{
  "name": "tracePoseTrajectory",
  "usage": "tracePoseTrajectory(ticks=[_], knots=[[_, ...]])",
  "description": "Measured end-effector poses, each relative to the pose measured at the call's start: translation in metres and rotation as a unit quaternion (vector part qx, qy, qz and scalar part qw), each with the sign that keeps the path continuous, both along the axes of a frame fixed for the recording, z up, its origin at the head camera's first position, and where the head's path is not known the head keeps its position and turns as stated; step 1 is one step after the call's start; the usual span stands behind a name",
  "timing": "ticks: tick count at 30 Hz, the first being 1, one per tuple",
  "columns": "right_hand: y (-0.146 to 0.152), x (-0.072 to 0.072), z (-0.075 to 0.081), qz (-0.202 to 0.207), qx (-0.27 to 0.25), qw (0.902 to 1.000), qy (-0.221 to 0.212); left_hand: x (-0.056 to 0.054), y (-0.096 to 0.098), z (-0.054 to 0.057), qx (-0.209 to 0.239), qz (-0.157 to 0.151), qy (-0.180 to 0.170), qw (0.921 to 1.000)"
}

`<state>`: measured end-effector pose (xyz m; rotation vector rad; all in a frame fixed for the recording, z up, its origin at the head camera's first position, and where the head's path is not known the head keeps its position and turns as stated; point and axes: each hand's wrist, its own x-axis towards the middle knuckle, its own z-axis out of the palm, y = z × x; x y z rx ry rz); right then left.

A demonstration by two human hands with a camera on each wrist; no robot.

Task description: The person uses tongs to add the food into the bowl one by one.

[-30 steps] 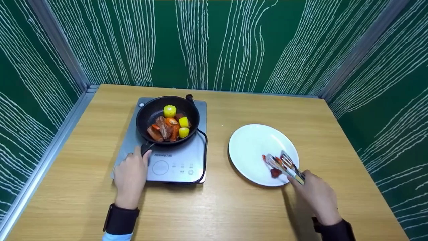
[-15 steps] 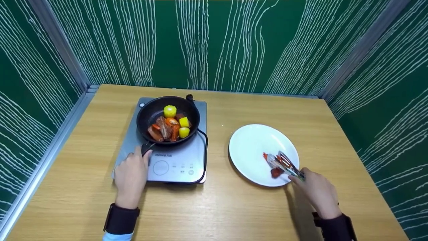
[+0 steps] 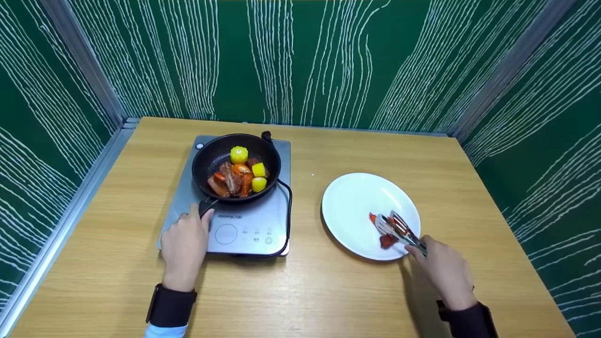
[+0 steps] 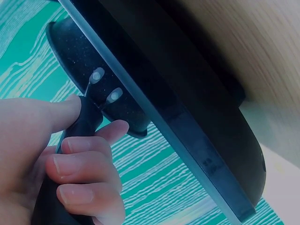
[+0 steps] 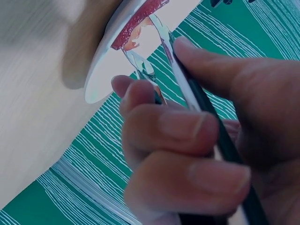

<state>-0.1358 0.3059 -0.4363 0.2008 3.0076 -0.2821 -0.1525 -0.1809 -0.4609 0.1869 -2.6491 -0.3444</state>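
My left hand (image 3: 184, 242) grips the black handle (image 4: 86, 117) of a frying pan (image 3: 211, 152), fingers curled round it. The pan sits on an induction cooker (image 3: 188, 211) and holds yellow corn pieces (image 3: 239, 154), brown meat (image 3: 227, 176) and orange carrot chunks (image 3: 245, 184). On the right, my right hand (image 3: 443, 270) holds metal tongs (image 5: 180, 79) with its fingers wrapped round the arms. The tongs' slotted tips are over the white plate (image 3: 347, 211), around an orange-red piece they partly hide. A dark red meat piece (image 3: 388, 241) lies beside the tips on the plate.
A black cord (image 3: 289, 211) runs along the cooker's right edge. Wooden tabletop (image 3: 305, 291) lies between the cooker and the plate. Green panels (image 3: 310, 61) with white streaks enclose the table at the back and sides.
The tongs' tips have drawn closer together over the plate around the orange-red piece. My left hand and the pan stay in place.
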Motion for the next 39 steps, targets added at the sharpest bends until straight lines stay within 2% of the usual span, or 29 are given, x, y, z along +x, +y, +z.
tracePoseTrajectory(ticks=[8, 22, 26, 30, 39], knots=[[-0.005, -0.002, 0.001, -0.016, -0.008, 0.9995, -0.026, 0.0, 0.0, 0.0, 0.003, -0.003, 0.0, 1.0], [-0.019, -0.009, 0.007, -0.007, -0.02, 0.9998, 0.004, 0.0, 0.0, 0.0, 0.007, -0.002, -0.001, 1.0], [-0.031, -0.012, 0.012, 0.012, -0.037, 0.9974, 0.06, 0.0, 0.0, 0.0, -0.002, -0.002, 0.008, 1.0], [-0.052, -0.019, 0.02, 0.042, -0.056, 0.9893, 0.128, 0.0, 0.001, 0.0, -0.008, 0.0, 0.01, 0.9999], [-0.12, -0.052, 0.038, 0.116, -0.099, 0.9637, 0.219, 0.0, 0.001, 0.001, -0.004, 0.001, -0.002, 1.0]])
